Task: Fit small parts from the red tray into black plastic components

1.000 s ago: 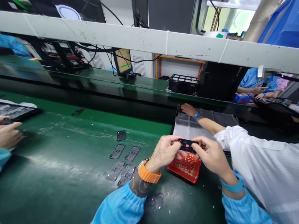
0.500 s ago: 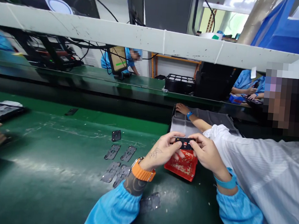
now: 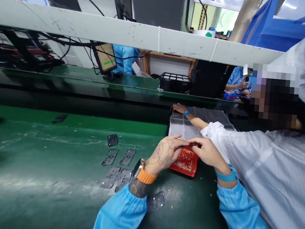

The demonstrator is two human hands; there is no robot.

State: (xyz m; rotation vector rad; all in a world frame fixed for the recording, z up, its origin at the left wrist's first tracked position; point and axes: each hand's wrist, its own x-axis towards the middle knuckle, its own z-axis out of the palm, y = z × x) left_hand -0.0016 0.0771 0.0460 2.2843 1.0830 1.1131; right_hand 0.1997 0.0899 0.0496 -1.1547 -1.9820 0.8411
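Head view, left hand (image 3: 165,153) and right hand (image 3: 205,153) fingertips meeting above red tray (image 3: 187,164), grip unclear, can't tell if anything held, flat grey parts (image 3: 117,174) on green belt (image 3: 44,162) near left wrist

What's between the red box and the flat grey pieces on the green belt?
Head view: the left hand and its orange watch strap sit between the red box and the flat grey pieces.

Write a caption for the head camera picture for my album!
Left hand and right hand meet over a red tray, with flat grey parts on the green belt.
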